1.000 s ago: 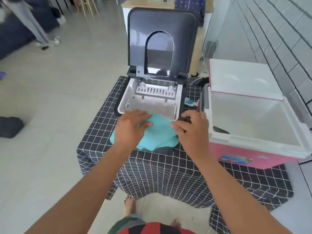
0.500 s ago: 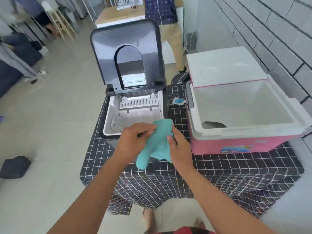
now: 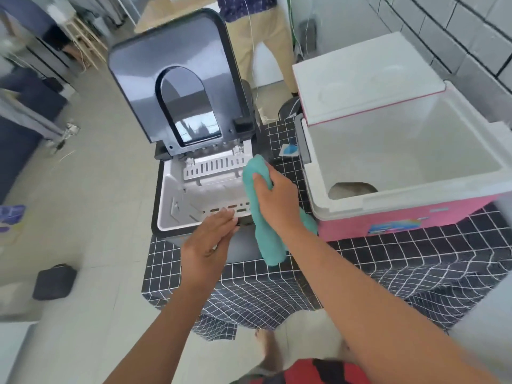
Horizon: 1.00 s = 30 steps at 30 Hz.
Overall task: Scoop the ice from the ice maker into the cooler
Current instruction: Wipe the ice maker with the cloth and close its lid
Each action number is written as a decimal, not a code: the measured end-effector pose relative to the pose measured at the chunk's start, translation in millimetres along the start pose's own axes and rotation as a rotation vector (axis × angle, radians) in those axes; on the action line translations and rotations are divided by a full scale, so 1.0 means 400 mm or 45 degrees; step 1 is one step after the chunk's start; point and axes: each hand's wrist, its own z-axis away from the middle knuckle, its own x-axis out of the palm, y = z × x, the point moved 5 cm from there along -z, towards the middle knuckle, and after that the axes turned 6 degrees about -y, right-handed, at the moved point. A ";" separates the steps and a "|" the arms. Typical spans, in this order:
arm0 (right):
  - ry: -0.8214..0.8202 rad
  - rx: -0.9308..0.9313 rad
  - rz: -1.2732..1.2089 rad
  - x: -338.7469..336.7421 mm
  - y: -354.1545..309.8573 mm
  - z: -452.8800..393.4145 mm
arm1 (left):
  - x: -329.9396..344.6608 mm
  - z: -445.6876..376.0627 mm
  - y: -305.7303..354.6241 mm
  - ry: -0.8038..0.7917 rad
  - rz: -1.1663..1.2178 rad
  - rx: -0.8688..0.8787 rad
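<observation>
Now our right hand [image 3: 277,202] closes its grip on a teal cloth [image 3: 256,173] at the grey open-lidded ice maker's [image 3: 171,206] right rim, our left hand [image 3: 205,245] rests spread-fingered on its front rim, and the pink-and-white plastic cooler [image 3: 415,214] stands open at the tabletop's [image 3: 360,259] right edge.

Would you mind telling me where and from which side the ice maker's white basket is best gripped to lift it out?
Probably by its front rim, from above and the person's side. The basket sits sunk in the ice maker, open on top, lid up behind; the left hand rests there, while the right hand holds the cloth.
</observation>
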 end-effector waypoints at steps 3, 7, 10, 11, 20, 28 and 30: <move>-0.083 0.012 0.160 0.002 -0.032 -0.116 | 0.014 0.013 0.006 0.064 -0.036 -0.029; -0.122 0.062 0.230 0.008 -0.066 -0.198 | 0.015 0.014 0.013 0.097 0.050 -0.156; -0.172 0.001 0.323 0.013 -0.073 -0.158 | 0.012 0.011 0.013 0.095 0.125 -0.218; -0.193 -0.036 0.372 0.010 -0.070 -0.129 | 0.011 0.011 0.014 0.104 0.140 -0.222; -0.084 -0.133 0.526 -0.077 -0.040 0.120 | 0.021 0.015 0.011 0.168 0.201 -0.286; -0.102 0.190 -0.104 -0.112 -0.098 0.127 | 0.018 0.008 0.059 -0.226 0.484 -0.575; -0.228 0.180 -0.205 -0.093 -0.130 0.130 | 0.014 -0.006 0.075 -0.325 0.547 -0.589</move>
